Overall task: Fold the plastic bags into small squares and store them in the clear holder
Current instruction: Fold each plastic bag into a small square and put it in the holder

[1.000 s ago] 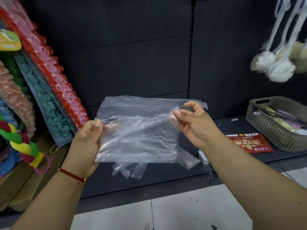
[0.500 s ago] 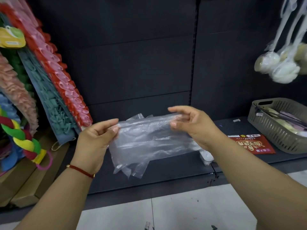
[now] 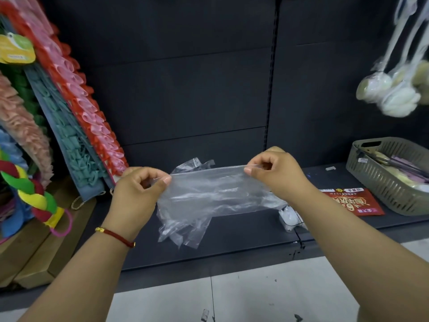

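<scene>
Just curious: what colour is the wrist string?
Red bracelet with a gold bead, on the left wrist; head view.

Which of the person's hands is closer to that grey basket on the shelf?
The right hand. It pinches the right end of the plastic bag, just left of the basket. The left hand pinches the bag's far end, well away from it.

Legible text is limited. Red packet (image 3: 352, 202), lower right of frame, on dark shelf (image 3: 243, 228): large gold Chinese chars, seen inverted, not decipherable. Yellow tag (image 3: 16, 48), upper left: print too blurred.
</scene>
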Demonstrator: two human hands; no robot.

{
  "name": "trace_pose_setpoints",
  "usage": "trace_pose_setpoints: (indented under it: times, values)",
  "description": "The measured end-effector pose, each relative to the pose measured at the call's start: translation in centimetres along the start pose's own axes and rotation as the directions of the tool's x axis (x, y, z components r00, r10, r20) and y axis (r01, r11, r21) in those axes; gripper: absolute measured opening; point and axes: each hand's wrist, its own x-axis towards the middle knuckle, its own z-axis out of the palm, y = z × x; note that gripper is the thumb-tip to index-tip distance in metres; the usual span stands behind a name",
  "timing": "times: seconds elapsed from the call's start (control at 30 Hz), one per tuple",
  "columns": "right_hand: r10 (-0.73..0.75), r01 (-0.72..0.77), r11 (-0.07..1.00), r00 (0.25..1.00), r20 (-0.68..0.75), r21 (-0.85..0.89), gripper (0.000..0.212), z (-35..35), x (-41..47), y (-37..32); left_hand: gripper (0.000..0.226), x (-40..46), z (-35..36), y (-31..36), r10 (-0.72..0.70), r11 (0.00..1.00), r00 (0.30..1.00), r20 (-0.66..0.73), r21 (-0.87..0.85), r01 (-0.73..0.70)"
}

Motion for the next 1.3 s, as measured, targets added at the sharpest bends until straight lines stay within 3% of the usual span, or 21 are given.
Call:
trace_pose_setpoints:
  times: [0.13,0.33,0.53,0.63,0.73,0.8,0.9,0.93,1.03,1.07,1.13,1.23,1.3]
  values:
    - [0.106,-0.12,0.973,0.991,0.081,0.199,0.018,0.1,-0.2,-0.2,0.02,-0.5,0.9,0.8,-0.077,0.965,0.997,0.019,-0.249,0.08]
    - [-0.041,0.039,0.999,0.998,-0.057,-0.022,0.025,1.1,-0.8,-0.5,0.019,-1.9,1.9,2.3,0.154,0.988,0.972,-0.179,0.02,-0.153]
    - [-0.115,0.108,0.979,0.993,-0.032,-0.171,0.027,0.5,-0.6,-0.1,0.009,-0.4,1.1,1.6,0.115,0.992,0.976,-0.186,0.082,-0.101]
    - [-0.102,0.097,0.981,0.994,-0.024,-0.167,0.027,0.4,-0.4,0.0,0.015,0.4,1.3,0.8,-0.091,0.993,0.98,-0.178,-0.092,0.075]
    - [-0.087,0.08,0.983,0.995,-0.038,-0.167,0.028,0.4,-0.3,0.1,0.02,0.2,1.7,0.9,-0.321,0.865,0.947,0.032,-0.398,0.307]
    - [-0.061,0.052,0.992,0.996,-0.072,-0.118,0.027,0.3,-0.2,0.2,0.012,-0.1,1.6,0.8,-0.298,0.842,0.951,0.079,-0.447,0.301]
    - [-0.002,0.003,1.0,0.996,-0.084,0.008,0.014,0.3,-0.2,0.2,0.038,0.1,1.4,0.5,-0.228,0.867,0.974,-0.009,-0.457,0.199]
    - [0.038,-0.034,0.997,0.998,-0.05,0.069,0.018,0.2,-0.4,0.0,0.044,0.1,1.3,0.4,-0.222,0.871,0.974,-0.036,-0.456,0.181]
    - [0.055,-0.081,0.982,0.987,0.151,0.17,0.077,-0.1,-0.9,0.3,0.042,0.3,1.2,0.0,-0.194,0.884,0.976,-0.098,-0.448,0.131]
    - [0.03,-0.072,0.979,0.977,0.212,0.193,0.081,-0.1,-1.0,0.4,0.04,0.3,1.1,0.0,-0.184,0.895,0.977,-0.112,-0.429,0.119]
    - [-0.02,-0.049,0.966,0.965,0.262,0.253,0.066,-0.2,-0.9,1.0,0.038,0.4,0.9,0.0,-0.161,0.917,0.98,-0.114,-0.385,0.106]
    - [-0.046,-0.025,0.939,0.979,0.197,0.342,0.026,-0.2,-0.6,1.1,0.033,0.7,0.3,-0.3,-0.152,0.925,0.988,-0.035,-0.356,0.13]
    - [-0.029,-0.027,0.941,0.987,0.158,0.338,0.017,-0.3,-0.6,1.0,0.026,0.8,-0.1,-0.5,-0.12,0.94,0.992,0.031,-0.317,0.124]
